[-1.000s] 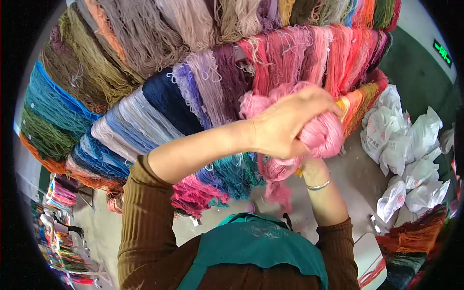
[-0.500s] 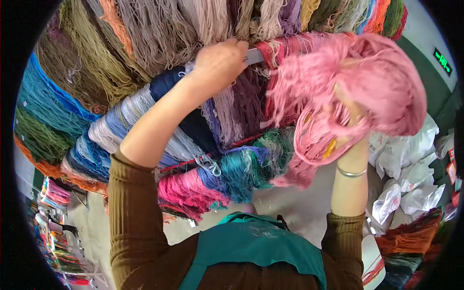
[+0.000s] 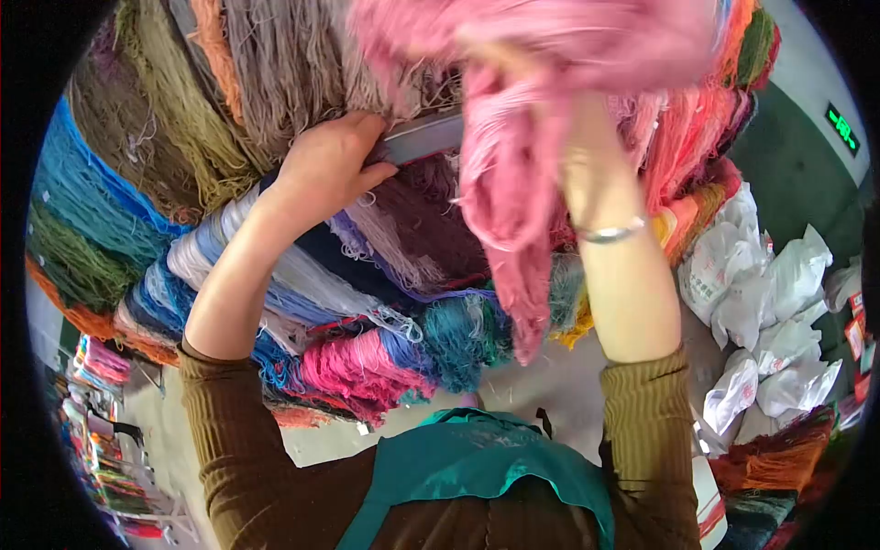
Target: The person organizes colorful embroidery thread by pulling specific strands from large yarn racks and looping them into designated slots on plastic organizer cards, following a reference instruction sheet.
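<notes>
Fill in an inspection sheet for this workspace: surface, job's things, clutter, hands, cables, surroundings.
Surface: grey rail, a bare stretch showing between the left hand and the pink skein.
Job's things: pink skein raised, its lower end dangling, blurred; hanging yarn in many colours around.
Clutter: white plastic bags heaped at the picture's right.
Hands: left at the rail, exact grip unclear; right holding the pink skein, partly covered by it.
Cables: nothing seen.
Surroundings: lit green sign on the wall.

rail: at left hand | skein: over right hand | bags: right of that hand | apron: behind both
</notes>
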Available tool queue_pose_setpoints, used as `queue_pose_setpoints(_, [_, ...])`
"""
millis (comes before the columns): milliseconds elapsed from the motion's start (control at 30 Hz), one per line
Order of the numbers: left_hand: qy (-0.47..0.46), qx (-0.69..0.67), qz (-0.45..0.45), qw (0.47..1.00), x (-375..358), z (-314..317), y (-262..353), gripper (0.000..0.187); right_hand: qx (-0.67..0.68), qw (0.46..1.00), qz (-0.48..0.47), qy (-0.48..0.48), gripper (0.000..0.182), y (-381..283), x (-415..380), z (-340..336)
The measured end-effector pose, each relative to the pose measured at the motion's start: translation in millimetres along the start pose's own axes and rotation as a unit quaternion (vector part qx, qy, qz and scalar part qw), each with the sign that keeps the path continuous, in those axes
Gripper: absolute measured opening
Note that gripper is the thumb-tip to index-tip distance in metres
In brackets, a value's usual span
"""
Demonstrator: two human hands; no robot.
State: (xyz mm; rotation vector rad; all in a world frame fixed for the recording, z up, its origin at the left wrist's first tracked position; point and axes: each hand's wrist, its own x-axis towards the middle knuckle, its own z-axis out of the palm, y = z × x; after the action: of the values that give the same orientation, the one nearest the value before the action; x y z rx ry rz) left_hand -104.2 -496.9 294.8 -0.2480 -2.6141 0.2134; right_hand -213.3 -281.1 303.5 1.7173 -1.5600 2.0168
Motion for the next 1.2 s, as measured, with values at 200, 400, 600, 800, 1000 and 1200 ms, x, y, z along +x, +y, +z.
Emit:
queue_pose_setpoints(200, [-0.019, 0.003, -0.014, 1.0, -3, -8, 1, 0.036, -0.423, 0.892, 0.14, -0.079, 0.037, 66, 48, -16])
queue_pose_setpoints(400, [0.216, -0.03, 0.06, 0.974, 36, -30, 56, 0.053, -0.444, 0.889, 0.024, -0.111, 0.037, 97, 54, -46])
queue_pose_setpoints(600, [0.168, 0.032, 0.171, 0.97, 105, 9, 32, 0.057, -0.409, 0.872, 0.193, -0.185, 0.035, 56, 50, -57])
queue_pose_setpoints(800, [-0.073, 0.179, 0.091, 0.977, 129, 12, 38, 0.029, -0.303, 0.947, -0.031, -0.096, 0.032, 71, 29, -92])
queue_pose_setpoints(1000, [-0.323, 0.058, 0.025, 0.944, 188, 10, 38, 0.037, -0.349, 0.937, -0.021, -0.028, 0.029, 79, 16, -92])
queue_pose_setpoints(1200, [-0.442, -0.244, -0.091, 0.858, 183, 74, 0, 0.052, -0.438, 0.898, -0.011, -0.033, 0.033, 81, 16, -74])
